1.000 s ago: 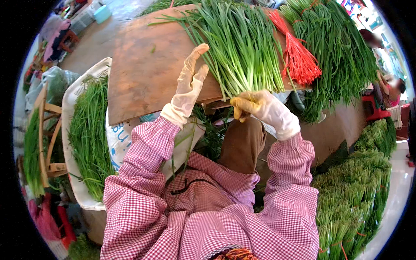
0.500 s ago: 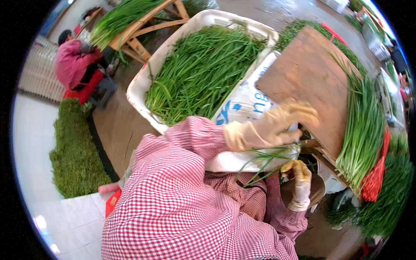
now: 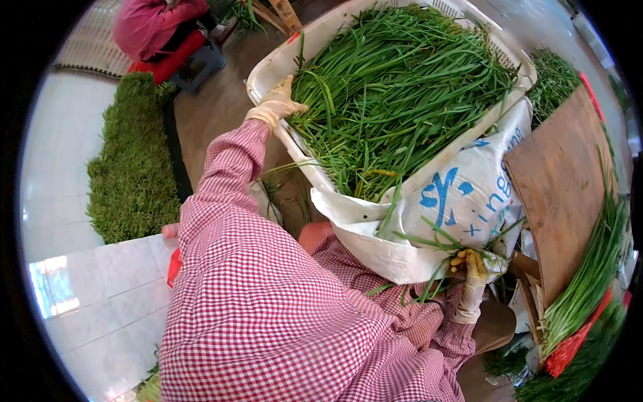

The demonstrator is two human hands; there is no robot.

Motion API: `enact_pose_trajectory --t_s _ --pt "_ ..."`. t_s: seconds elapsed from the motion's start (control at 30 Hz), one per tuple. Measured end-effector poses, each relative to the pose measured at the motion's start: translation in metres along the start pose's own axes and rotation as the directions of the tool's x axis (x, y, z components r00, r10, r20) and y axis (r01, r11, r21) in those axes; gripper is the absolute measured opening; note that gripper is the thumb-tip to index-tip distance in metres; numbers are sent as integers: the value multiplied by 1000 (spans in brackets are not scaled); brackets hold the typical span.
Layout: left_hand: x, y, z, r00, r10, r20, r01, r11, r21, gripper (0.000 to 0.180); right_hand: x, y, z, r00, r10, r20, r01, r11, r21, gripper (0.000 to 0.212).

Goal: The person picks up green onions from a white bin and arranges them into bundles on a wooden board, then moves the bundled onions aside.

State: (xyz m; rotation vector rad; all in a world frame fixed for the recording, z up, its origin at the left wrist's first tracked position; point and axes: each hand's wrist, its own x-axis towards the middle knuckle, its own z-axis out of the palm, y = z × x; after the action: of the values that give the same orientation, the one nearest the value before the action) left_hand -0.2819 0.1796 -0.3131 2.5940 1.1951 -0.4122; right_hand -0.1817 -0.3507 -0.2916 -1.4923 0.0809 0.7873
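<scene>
Reaches with the left hand [image 3: 274, 104] over the left rim of the white crate [image 3: 281, 60]. Has there the thumb and fingers apart, with the tips at the border of the greens [image 3: 402, 100]; cannot tell about any leaf pinched between. Has the greens mostly at 3 o'clock from this grip, spread from 1 to 5 o'clock and filling the crate.

Holds the right hand [image 3: 472, 264] well away from the left, at about 4 o'clock from it and outside the crate. Bends its fingers inward beside the white sack [image 3: 479, 174]; cannot tell if clamped on something or only curled. Shows some loose leaves [image 3: 445, 246] near these fingers, at 10 o'clock. Has the board [image 3: 562, 201] at 2 o'clock from the right hand, the bunch [image 3: 583, 281] at 3 and the red strings [image 3: 576, 342] at 4.
</scene>
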Motion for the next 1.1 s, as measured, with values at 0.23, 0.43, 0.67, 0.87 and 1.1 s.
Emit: enact_pose_trajectory --t_s 0.23,0.43,0.67,0.87,1.1 --pt "43 9 6 975 124 184 -95 983 -158 120 0 -4 11 993 63 -102 -67 997 -28 25" --pt "32 23 36 929 278 245 -127 860 -495 104 20 -7 -1 998 62 -20 -65 979 -192 23" --pt "57 -19 37 897 -107 430 292 872 -392 107 11 4 19 989 143 36 -142 990 -27 31" --pt "37 -62 46 936 -71 346 237 852 -466 84 12 1 11 992 82 92 -80 997 -21 33" --pt "-8 2 -4 953 -147 264 170 983 -67 46 21 31 28 987 -25 160 44 993 -114 27"
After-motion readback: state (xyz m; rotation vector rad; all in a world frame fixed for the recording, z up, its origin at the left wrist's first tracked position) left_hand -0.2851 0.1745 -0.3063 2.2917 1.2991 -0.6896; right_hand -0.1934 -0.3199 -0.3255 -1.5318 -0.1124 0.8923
